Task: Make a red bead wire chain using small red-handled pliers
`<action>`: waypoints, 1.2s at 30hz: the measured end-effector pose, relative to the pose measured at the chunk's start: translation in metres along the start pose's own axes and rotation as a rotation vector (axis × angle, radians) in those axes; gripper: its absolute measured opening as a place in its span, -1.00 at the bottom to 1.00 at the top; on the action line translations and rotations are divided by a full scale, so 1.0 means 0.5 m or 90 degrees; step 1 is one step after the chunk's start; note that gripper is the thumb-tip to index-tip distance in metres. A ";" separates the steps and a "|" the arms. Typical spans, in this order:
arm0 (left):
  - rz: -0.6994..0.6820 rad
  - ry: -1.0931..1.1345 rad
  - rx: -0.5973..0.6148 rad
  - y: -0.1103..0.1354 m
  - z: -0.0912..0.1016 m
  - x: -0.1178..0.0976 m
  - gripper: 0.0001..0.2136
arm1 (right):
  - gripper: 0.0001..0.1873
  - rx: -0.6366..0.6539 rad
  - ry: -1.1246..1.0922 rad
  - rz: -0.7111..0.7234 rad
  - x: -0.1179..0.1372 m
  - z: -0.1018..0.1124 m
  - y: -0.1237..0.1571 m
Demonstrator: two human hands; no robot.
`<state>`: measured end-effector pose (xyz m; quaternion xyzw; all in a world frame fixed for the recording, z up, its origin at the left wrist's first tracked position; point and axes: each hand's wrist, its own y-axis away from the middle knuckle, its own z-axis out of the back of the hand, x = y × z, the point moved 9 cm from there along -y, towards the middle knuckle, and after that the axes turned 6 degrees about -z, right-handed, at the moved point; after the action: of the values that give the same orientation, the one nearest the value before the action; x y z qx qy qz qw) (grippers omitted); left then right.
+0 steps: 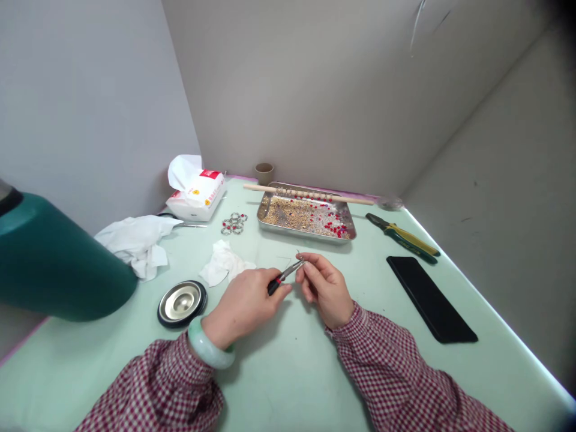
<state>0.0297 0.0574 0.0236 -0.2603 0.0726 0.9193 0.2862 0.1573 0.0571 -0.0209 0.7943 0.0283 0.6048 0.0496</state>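
My left hand (247,303) is closed around small needle-nose pliers (288,273) with black and red handles. Their jaws point up and to the right, meeting the fingertips of my right hand (326,285). Between that hand's thumb and forefinger is a small piece of thin metal wire (299,256), its end poking up; its exact shape is too small to tell. Just beyond the pliers a thin bent wire (284,258) lies on the table. A metal tray (306,234) of gold, clear and red beads stands behind my hands, with a wooden stick (258,188) carrying rings laid across it.
Several finished-looking rings (234,224) lie left of the tray. Crumpled tissue (222,264), a round metal lid (182,303), a tissue pack (195,198) and a large green bottle (58,258) are leftward. Green-handled pliers (402,237) and a black slab (429,300) lie right.
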 end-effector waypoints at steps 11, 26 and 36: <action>0.006 0.040 -0.019 -0.002 0.003 0.005 -0.70 | -0.72 -0.011 0.005 0.009 0.000 0.004 -0.001; 0.008 0.055 -0.003 -0.001 0.001 0.000 -0.69 | -0.70 -0.012 0.052 0.034 0.006 0.002 0.002; 0.023 0.061 0.004 -0.001 -0.003 0.006 -0.71 | -0.71 -0.008 0.070 0.044 0.007 0.001 0.003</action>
<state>0.0286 0.0587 0.0209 -0.3020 0.0940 0.9104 0.2666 0.1587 0.0558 -0.0177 0.7603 -0.0003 0.6488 0.0317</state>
